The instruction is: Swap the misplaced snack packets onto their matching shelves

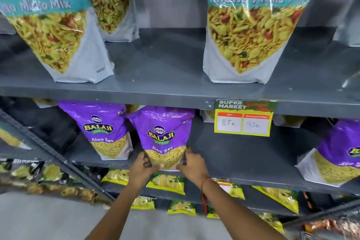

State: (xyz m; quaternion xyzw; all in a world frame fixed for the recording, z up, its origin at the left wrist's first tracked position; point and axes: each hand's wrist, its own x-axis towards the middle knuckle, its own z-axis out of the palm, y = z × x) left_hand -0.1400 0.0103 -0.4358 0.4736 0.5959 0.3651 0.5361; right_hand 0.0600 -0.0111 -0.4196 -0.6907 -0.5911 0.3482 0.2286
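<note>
A purple Aloo Sev packet (163, 134) stands upright at the front of the middle shelf (243, 154). My left hand (143, 165) grips its lower left corner and my right hand (191, 163) grips its lower right corner. A second purple Aloo Sev packet (106, 130) stands just to its left, and a third (335, 158) leans at the far right of the same shelf. On the upper shelf (159, 76) stand teal Khatta Mitha Mix packets: one at the left (50, 25), one behind it (113, 6), one at the right (253, 25).
A yellow price tag (243, 121) hangs from the upper shelf's front edge. Yellow-green snack packets (165, 183) lie on the lower shelf under my hands. A slanted metal shelf post (48, 150) runs at the left. Grey floor (48, 218) shows below.
</note>
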